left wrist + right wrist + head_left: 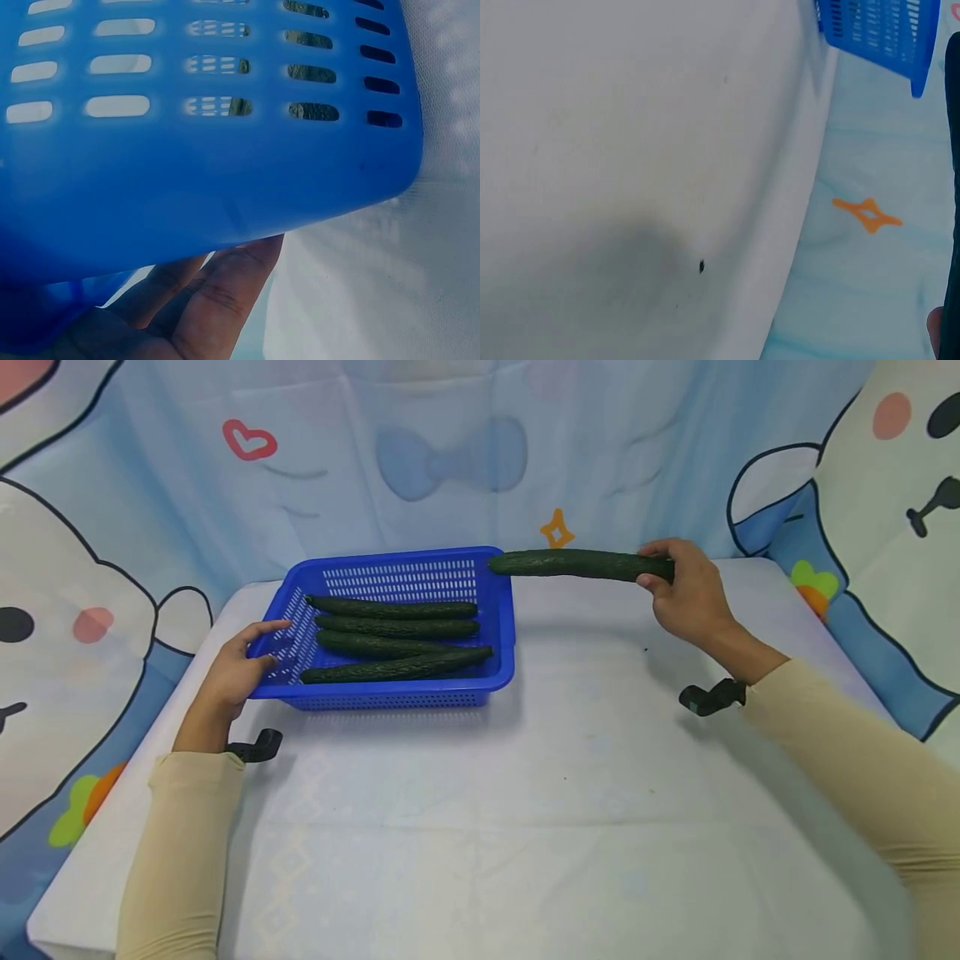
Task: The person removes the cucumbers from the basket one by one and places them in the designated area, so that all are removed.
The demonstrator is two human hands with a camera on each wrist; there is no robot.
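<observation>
A long dark-green cucumber is held level in the air by my right hand, which grips its right end between thumb and fingers. Its far tip overlaps the right rim of the blue plastic basket in the head view. At the right edge of the right wrist view, part of the same cucumber shows. My left hand holds the basket's left side by the rim; in the left wrist view its fingers reach beneath the blue edge. Several cucumbers lie side by side inside the basket.
A white cloth covers the table, with small dark specks on it. Behind and at both sides hangs a light-blue printed curtain that meets the table's back edge. Each wrist wears a black strap-on camera mount.
</observation>
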